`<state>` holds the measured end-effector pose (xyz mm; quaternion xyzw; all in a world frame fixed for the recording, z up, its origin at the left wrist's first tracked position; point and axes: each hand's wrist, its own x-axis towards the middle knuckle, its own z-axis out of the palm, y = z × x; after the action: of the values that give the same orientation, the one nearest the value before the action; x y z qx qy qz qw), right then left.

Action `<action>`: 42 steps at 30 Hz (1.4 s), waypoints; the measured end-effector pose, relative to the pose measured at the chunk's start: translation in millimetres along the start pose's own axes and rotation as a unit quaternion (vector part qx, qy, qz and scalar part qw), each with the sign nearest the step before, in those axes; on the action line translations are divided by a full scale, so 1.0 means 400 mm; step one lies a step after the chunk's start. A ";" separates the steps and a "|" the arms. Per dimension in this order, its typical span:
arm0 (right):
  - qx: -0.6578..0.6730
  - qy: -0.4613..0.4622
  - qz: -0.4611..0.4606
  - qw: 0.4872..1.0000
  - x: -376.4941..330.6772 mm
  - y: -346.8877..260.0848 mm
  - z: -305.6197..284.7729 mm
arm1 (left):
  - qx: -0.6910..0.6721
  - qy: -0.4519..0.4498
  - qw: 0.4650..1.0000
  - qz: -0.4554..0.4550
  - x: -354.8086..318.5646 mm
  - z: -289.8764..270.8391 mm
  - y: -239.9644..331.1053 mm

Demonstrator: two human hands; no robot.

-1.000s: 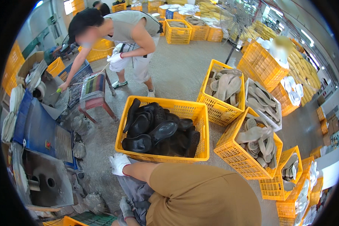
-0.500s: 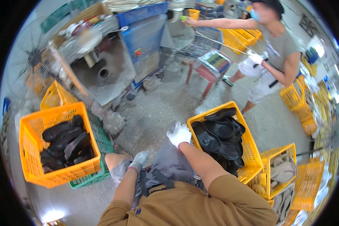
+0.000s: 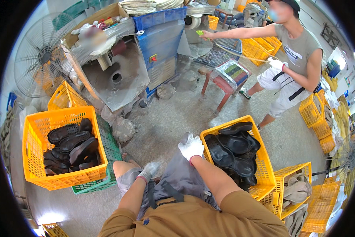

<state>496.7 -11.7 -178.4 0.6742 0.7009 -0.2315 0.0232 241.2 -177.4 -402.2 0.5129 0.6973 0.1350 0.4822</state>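
Note:
My right hand (image 3: 191,146), in a white knit glove, rests on my right knee with its fingers spread and nothing in it. Just right of it stands a yellow crate (image 3: 265,170) with black shoe soles (image 3: 235,144) heaped inside. My left hand (image 3: 149,170), in a greyer, dusty glove, lies on my left thigh, its fingers stretched and holding nothing. Farther left, another yellow crate (image 3: 35,152) contains several black soles (image 3: 74,142) and sits on a green crate (image 3: 113,152).
Ahead left is a dusty machine with a metal hood (image 3: 135,81) beside a blue cabinet (image 3: 160,43). A fan (image 3: 46,57) stands far left. A red stool (image 3: 224,81) is ahead. A co-worker (image 3: 300,49) at far right holds a green-ended hose. More yellow crates (image 3: 277,193) line the right.
The view has shifted slightly, so the surroundings sit a little farther right. Both my hands stay on my legs. The co-worker's arm remains stretched out with the hose.

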 end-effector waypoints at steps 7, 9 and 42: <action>-0.003 -0.002 0.005 1.000 -0.008 -0.007 -0.021 | -0.057 0.002 0.998 -0.041 -0.003 -0.012 0.010; 0.003 -0.013 0.002 1.000 -0.006 -0.004 -0.023 | -0.077 -0.019 0.994 -0.070 0.003 -0.008 0.001; 0.005 -0.005 0.005 1.000 -0.012 -0.009 -0.016 | 0.270 0.041 0.950 0.154 0.006 0.001 0.004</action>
<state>495.4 -14.1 -170.0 0.6769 0.6962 -0.2377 0.0244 242.5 -175.0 -402.5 0.7193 0.6390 0.0350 0.2702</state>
